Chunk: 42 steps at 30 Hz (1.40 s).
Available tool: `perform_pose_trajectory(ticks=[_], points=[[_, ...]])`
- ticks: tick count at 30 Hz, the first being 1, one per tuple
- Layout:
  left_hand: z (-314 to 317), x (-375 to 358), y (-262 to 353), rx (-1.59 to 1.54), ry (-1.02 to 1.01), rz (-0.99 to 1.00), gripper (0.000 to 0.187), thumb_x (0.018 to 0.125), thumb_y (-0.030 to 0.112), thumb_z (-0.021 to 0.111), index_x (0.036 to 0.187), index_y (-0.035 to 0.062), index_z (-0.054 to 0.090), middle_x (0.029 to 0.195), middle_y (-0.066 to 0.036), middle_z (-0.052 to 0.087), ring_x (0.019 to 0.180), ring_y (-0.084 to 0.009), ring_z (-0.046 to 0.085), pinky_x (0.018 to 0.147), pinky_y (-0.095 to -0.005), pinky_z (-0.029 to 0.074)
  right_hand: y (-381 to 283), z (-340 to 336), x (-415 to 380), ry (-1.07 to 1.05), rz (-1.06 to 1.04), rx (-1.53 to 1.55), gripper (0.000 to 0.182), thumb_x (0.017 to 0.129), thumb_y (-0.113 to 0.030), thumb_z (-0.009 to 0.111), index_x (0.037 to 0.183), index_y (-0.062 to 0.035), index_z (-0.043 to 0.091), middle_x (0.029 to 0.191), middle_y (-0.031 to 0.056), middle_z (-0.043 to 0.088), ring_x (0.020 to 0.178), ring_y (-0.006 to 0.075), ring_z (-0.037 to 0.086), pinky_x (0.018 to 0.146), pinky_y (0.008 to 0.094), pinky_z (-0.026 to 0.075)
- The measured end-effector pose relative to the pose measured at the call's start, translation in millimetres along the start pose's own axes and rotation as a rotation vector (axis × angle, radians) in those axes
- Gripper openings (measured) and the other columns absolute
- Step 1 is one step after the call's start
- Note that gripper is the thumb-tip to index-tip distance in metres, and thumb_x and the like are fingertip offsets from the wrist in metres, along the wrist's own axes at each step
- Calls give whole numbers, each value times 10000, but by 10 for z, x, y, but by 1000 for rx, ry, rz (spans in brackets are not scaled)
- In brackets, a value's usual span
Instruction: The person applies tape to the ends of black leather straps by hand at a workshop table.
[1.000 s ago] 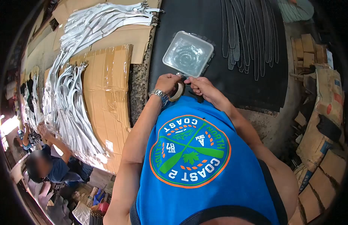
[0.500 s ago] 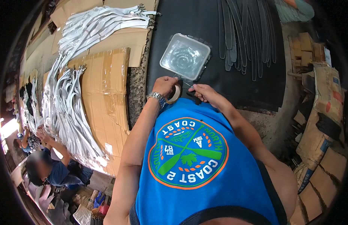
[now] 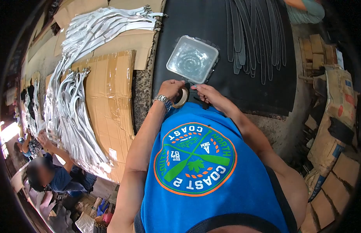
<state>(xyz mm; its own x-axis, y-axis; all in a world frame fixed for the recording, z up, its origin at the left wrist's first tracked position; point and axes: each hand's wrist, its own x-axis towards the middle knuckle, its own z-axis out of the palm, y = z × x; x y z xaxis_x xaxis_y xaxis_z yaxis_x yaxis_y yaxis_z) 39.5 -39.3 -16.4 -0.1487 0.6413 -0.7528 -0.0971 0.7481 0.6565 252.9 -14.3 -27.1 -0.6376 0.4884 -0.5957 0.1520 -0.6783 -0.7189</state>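
My left hand [image 3: 172, 89], with a metal watch on its wrist, is closed in a pinch at the near edge of a black-covered table. My right hand [image 3: 208, 94] is pinched too, just to the right, its fingertips close to those of the left. Something small and dark sits between the fingertips; I cannot make out its kind. A roll of tape [image 3: 183, 98] stands on edge against my left hand. A black piece [image 3: 201, 101] shows below my right fingers. Just beyond both hands lies a clear plastic container [image 3: 193, 58].
Dark straps [image 3: 258, 39] lie at the table's far right. White straps [image 3: 73, 105] spread over cardboard [image 3: 110, 93] on the left, where another person [image 3: 67, 176] works. Another person's sleeve [image 3: 306, 13] shows at top right. Stacked cardboard [image 3: 330, 186] lines the right side.
My right hand has moved slightly left and up, nearer to my left hand. The thin shiny piece that showed between them is now mostly hidden. My left hand stays about where it was.
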Motion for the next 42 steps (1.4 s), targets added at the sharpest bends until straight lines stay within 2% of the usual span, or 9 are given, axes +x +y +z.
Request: perform_pose_trajectory(ticks=[5,8,11,24,32,36,38,41,42], points=[[-11,-57,67,27,-10,-26,250,842,272,713,729,72,614,538,4,526,395,-80,431,362,-247,301,37,-5,145,-31,37,18,477,998,-401,455,1280,-25,535,736,-68,410,625,39,398,509,196,286],[-33,-100,128,124,-31,-70,252,859,321,693,826,75,649,607,24,541,458,-79,465,396,-243,343,13,30,154,-36,37,40,478,999,-397,455,1285,-20,528,737,-69,408,622,35,402,504,190,292],[-9,-37,56,42,-7,-31,246,841,274,709,733,73,618,554,1,539,428,-80,453,383,-253,315,30,34,179,-35,25,70,471,1000,-395,456,1283,-25,529,741,-67,412,616,34,406,498,187,298],[1,-72,98,53,-5,-24,244,843,268,707,729,69,623,584,2,564,451,-77,463,396,-251,328,-27,96,167,7,-21,67,463,999,-378,475,1237,14,547,726,-58,426,584,33,402,476,187,309],[-29,-29,20,62,-8,-25,241,847,278,704,751,71,628,570,6,551,454,-77,466,389,-245,315,30,51,158,-15,26,55,458,1002,-388,454,1228,-3,555,723,-61,420,606,41,407,498,193,309],[-171,-100,8,25,-51,-3,237,857,294,695,802,69,645,645,0,614,442,-69,453,371,-234,301,57,-104,-16,-52,109,-78,451,1003,-400,431,1216,-27,569,729,-66,435,632,47,422,526,202,315],[-229,-186,44,-40,-42,29,234,861,302,692,823,75,652,695,4,646,431,-65,443,358,-227,289,71,-197,-177,-2,88,-106,435,1003,-395,428,1215,-44,575,739,-68,451,645,47,430,539,202,323],[-404,-286,155,-136,-88,-63,222,864,307,691,848,87,664,785,17,680,460,-57,459,391,-211,330,-6,-293,-459,123,39,-108,417,1004,-397,418,1202,-72,589,761,-58,479,666,55,446,570,205,346],[-453,-258,162,-140,-133,-25,207,877,306,676,856,100,666,795,26,680,508,-53,484,450,-204,376,-71,-301,-556,171,4,-119,417,1004,-400,416,1201,-76,590,763,-56,479,669,56,448,572,204,348]])
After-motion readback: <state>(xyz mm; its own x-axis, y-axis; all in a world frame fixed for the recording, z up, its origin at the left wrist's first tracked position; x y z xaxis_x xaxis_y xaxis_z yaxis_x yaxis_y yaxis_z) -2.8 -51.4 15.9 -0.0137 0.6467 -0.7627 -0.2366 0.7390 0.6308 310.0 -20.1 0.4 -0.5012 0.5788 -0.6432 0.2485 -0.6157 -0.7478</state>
